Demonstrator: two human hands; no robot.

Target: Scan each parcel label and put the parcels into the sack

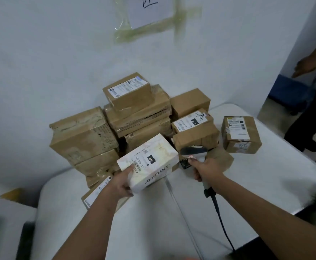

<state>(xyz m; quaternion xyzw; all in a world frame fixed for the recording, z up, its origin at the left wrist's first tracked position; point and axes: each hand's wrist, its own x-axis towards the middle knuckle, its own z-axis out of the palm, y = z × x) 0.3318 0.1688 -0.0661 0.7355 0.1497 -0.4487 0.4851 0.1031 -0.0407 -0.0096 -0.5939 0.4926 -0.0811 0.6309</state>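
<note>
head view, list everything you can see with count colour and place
white parcel: one, white with a label, lifted above the table, held at its near corner
scanner: one, grey, corded, beside the white parcel
brown parcels: about a dozen, stacked against the wall
lone brown parcel: one, labelled, apart at the right
table: one, white
wall paper: one white sheet, taped up
bystander: one, dark clothes, right edge
left hand: grips the white parcel
right hand: grips the scanner
</note>
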